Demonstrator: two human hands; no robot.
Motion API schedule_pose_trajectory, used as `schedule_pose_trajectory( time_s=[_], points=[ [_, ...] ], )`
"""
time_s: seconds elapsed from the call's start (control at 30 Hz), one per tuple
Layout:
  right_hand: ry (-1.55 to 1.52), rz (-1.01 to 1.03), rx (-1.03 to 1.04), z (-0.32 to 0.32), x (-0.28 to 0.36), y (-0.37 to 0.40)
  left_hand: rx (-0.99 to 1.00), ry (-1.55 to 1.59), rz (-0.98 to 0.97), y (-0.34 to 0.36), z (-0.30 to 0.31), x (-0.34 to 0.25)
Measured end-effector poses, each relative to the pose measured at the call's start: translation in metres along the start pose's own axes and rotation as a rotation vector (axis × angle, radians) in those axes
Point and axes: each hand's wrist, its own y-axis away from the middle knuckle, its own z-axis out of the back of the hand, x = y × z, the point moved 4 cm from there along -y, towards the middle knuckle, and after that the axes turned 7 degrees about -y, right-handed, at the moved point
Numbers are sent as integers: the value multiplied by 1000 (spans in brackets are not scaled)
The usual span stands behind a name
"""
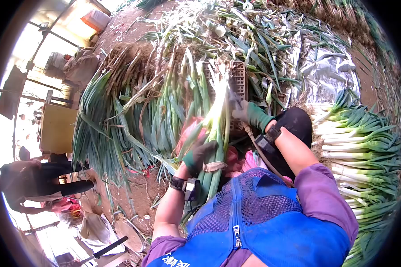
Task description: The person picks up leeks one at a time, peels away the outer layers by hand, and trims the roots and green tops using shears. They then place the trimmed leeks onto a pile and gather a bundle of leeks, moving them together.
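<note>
My left hand (199, 156), in a dark green glove, is closed around a few long green onions (216, 118). Their white root ends point away from me and their green leaves run back toward my vest, where a tan band (214, 166) crosses them. My right hand (252, 115), also gloved, grips a hose nozzle (247, 128) beside the white stalks; its front part is blurred. From there the hose (268, 156) runs down toward my lap. A brown plastic crate (239, 78) stands behind the stalks, partly covered.
Unpeeled green onions (120, 102) with brown roots are heaped on the left. Cleaned ones (356, 142) lie in a row on the right. Stripped leaves (254, 35) cover the ground ahead, beside a white sheet (327, 71). Another person (35, 178) is at far left.
</note>
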Motion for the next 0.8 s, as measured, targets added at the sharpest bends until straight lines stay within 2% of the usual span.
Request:
schedule_pose_trajectory(
  time_s=[0.1,0.2,0.3,0.4,0.5,0.53,0.63,0.67,0.73,0.77,0.8],
  points=[
    [-45,20,-54,-5,-17,-22,-131,-203,14,18,-29,-26],
    [-71,39,-43,-2,-19,-35,-131,-361,-39,5,-11,-13],
    [-73,7,-19,2,-15,-37,-144,-398,-54,8,-16,-19],
    [-151,-13,129,2,-14,-40,-111,-400,-19,8,-15,-22],
    [-183,8,82,-2,-26,-49,-114,-463,-37,4,-10,-22],
    [-273,20,165,-17,-38,-55,-124,-493,-54,2,-9,-21],
    [-186,43,86,-7,-16,-22,-30,-79,-76,-13,22,-24],
    [-213,47,46,-6,-17,-18,130,-65,-233,-6,18,-34],
    [-237,88,178,-19,-14,-6,490,36,-525,14,6,-57],
    [-250,111,237,-24,-11,2,436,126,-391,0,20,-45],
    [-392,24,306,-16,18,38,369,231,-260,-13,35,-34]
  ],
)
